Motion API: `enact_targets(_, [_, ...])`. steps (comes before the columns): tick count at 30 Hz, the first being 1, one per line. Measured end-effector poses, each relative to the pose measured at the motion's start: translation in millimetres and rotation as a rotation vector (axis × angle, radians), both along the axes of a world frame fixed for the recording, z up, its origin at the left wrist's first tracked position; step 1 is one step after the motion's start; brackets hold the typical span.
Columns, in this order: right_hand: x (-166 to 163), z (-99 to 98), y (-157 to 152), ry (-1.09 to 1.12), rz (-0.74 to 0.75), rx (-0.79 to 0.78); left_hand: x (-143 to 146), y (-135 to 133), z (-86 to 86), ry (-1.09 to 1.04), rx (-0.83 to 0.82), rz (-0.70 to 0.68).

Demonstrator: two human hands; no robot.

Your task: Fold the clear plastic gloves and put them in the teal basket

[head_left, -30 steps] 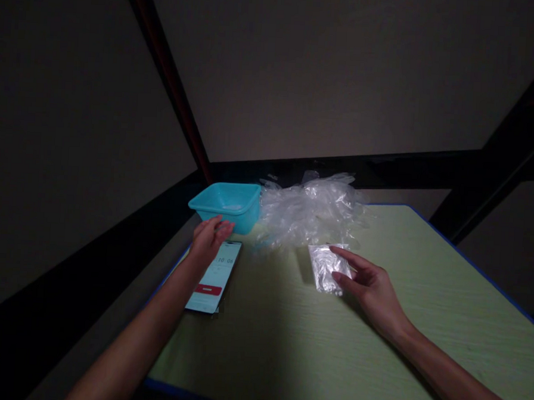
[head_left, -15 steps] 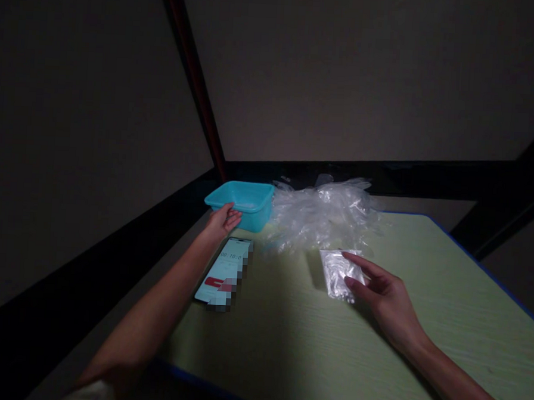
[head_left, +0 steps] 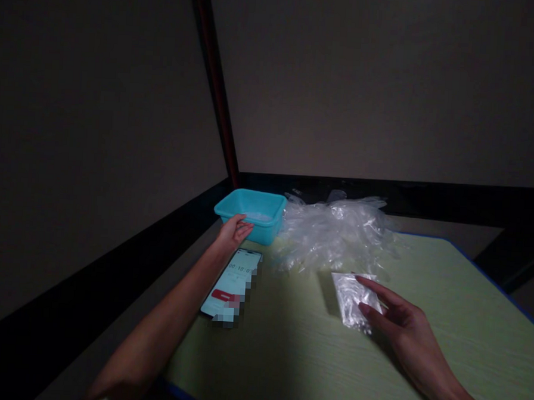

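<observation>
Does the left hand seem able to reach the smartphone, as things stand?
Probably yes: the smartphone lies on the table close to the left hand, and nothing visible stands between them.

Lane over table (head_left: 294, 362) is left open between phone (head_left: 236, 276) and plastic packet (head_left: 351, 300), down to near edge. Far middle is blocked by clear plastic heap (head_left: 337, 227), far left by blue basin (head_left: 265, 231), its front partly covered by left hand (head_left: 234, 231). Right side is obstructed by right hand (head_left: 406, 329); strip beyond is left free.
</observation>
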State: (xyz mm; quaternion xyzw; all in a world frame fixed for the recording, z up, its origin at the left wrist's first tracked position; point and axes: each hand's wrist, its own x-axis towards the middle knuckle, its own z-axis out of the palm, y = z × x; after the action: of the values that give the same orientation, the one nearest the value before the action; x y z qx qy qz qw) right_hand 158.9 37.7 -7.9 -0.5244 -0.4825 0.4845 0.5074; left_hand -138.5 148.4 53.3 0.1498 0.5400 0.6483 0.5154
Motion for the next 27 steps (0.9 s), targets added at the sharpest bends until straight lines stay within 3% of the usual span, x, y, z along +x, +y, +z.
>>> enact_targets(6, [3.5, 1.3, 2.6, 0.053, -0.040, 0.033, 12.2, -21.3, 17.3, -0.015, 0.113, -0.011])
enact_targets(10, [8.4, 3.2, 6.5, 0.119, -0.121, 0.039, 31.3, -49.3, 21.1, -0.037, 0.187, -0.116])
enact_targets(17, [27.1, 13.7, 16.3, 0.277, -0.384, 0.141, 62.3, -89.1, 0.9, -0.056, 0.191, -0.383])
enact_targets(27, [44.9, 28.7, 18.7, 0.331, -0.585, 0.219, 89.5, -124.8, -12.3, -0.001, 0.166, -0.792])
